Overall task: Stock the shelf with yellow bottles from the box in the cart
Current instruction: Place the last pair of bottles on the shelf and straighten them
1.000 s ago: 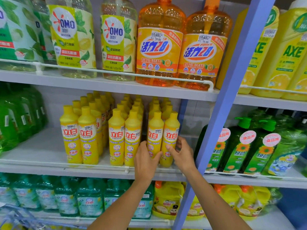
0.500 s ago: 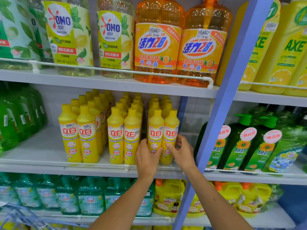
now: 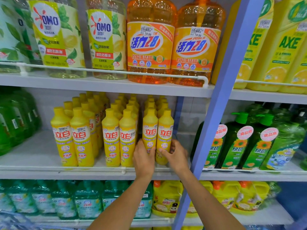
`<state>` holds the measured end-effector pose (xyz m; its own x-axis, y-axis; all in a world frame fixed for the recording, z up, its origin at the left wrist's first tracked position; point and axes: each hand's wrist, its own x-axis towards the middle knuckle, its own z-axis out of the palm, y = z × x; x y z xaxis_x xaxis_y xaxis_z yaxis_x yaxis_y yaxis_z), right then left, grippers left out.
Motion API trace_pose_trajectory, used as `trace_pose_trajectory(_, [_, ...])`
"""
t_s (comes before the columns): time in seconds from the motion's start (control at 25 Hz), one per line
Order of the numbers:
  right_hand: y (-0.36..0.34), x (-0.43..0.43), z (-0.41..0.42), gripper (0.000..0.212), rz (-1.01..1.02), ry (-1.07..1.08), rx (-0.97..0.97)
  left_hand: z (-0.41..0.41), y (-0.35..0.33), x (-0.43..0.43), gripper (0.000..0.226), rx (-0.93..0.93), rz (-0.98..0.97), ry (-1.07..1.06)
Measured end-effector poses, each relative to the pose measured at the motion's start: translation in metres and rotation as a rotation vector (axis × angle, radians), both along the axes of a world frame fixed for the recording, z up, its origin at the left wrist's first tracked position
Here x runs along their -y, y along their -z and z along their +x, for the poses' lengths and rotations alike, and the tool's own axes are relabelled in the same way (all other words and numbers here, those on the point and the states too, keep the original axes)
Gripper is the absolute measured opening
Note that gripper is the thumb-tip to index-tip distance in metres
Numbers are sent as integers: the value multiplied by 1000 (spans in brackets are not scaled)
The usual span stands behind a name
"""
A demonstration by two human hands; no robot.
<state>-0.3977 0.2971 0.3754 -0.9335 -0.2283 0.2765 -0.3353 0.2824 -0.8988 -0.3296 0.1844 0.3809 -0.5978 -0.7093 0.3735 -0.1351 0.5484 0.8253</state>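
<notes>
Two yellow dish-soap bottles (image 3: 150,128) stand upright at the front of the rightmost double row on the middle shelf (image 3: 41,171), just behind its guard rail (image 3: 83,167). The left hand (image 3: 143,161) wraps the left one's lower body. The right hand (image 3: 175,156) grips the right one, thumb across its front, likely squaring both label-forward beside the blue upright (image 3: 216,113).

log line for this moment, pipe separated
stage: stocking | left hand: grips second yellow bottle from right | right hand: grips rightmost yellow bottle | both upright on middle shelf
</notes>
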Motion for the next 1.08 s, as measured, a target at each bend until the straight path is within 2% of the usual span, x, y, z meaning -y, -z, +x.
trace_pose_trajectory(0.24, [-3,15,-6,58,1,54,6,-13,2,5,48,-15,-5,-4])
trace_pose_trajectory(0.76, [-4,19,-7,58,-22,52,19,-20,4,8,45,-35,0,2])
trace_pose_trajectory(1.08, [-1,23,-10,57,-13,79,14,-24,2,8,46,25,-4,-6])
